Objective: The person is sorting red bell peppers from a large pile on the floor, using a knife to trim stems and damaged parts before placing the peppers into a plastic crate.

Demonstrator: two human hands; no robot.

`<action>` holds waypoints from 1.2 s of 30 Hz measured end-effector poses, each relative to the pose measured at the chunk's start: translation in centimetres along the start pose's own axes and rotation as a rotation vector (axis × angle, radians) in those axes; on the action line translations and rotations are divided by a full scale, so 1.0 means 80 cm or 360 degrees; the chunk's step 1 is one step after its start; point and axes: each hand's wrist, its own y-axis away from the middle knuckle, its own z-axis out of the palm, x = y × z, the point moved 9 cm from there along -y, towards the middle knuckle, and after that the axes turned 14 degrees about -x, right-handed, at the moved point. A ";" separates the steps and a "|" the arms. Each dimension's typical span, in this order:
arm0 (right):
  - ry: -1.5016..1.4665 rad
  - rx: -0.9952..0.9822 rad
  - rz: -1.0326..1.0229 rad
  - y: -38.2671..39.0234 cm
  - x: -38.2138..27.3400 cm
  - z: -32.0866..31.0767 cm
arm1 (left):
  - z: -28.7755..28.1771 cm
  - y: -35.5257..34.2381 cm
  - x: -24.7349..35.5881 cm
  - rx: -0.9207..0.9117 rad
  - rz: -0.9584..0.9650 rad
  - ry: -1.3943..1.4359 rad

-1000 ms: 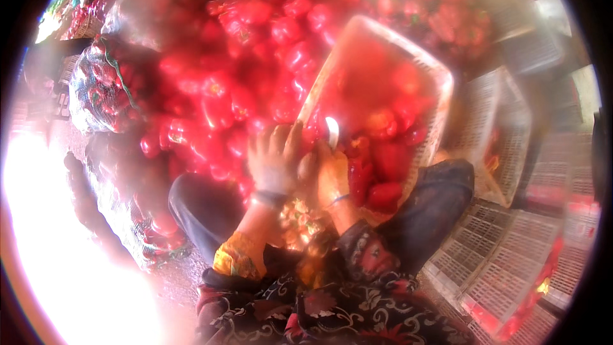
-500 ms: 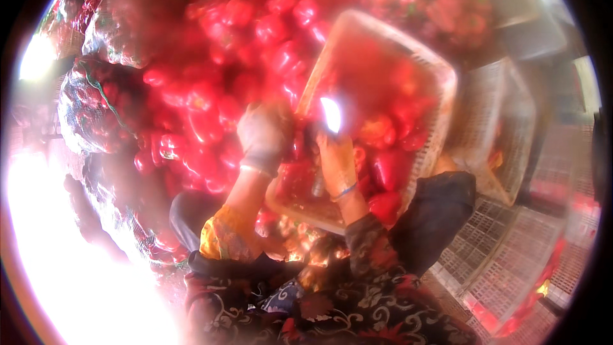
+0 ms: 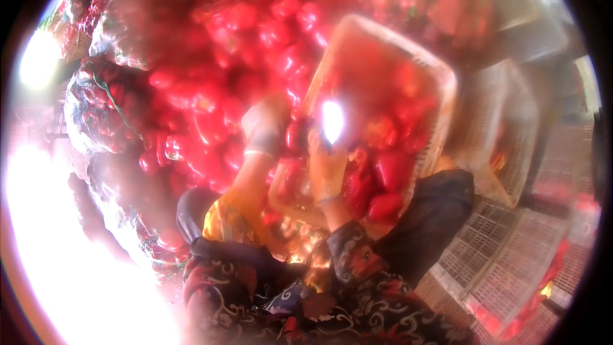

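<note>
Red bell peppers [image 3: 207,128] lie in a big heap in front of me. My left hand [image 3: 265,124], in what looks like a pale glove, reaches down onto the heap; haze and blur hide its fingers. Close by on its right is my right hand [image 3: 327,169], its fingers curled at the left side of a pale plastic crate [image 3: 434,64]. A bright white glare at those fingertips hides what they hold. The tilted crate has red peppers [image 3: 391,169] in it, mostly toward its near right part.
Stuffed mesh sacks [image 3: 96,115] line the left side. More pale crates [image 3: 491,121] stand at the right, with flat slatted crates [image 3: 511,255] below them. My right knee [image 3: 440,201] is against the crate. Strong light washes out the lower left.
My right hand has drawn slightly left and nearer to me, and its forearm has turned more upright. My left hand stays at almost the same spot over the heap.
</note>
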 end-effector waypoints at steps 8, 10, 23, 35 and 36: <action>0.0529 -0.0512 -0.0232 -0.007 -0.058 0.003 | -0.008 0.022 0.013 -0.0129 0.0515 -0.0578; 0.0094 -0.0567 -0.0011 0.012 -0.047 0.028 | -0.023 0.089 0.022 -0.0209 0.0881 -0.0760; -0.0797 -0.0257 0.0484 0.092 0.024 0.054 | -0.001 0.157 -0.057 0.0074 0.0507 -0.0171; -0.0306 -0.0266 0.0348 0.101 0.051 0.048 | 0.027 0.162 -0.065 0.0281 0.0160 -0.0209; -0.0233 -0.0228 0.0283 0.105 0.064 0.049 | 0.031 0.156 -0.074 0.0259 0.0174 -0.0147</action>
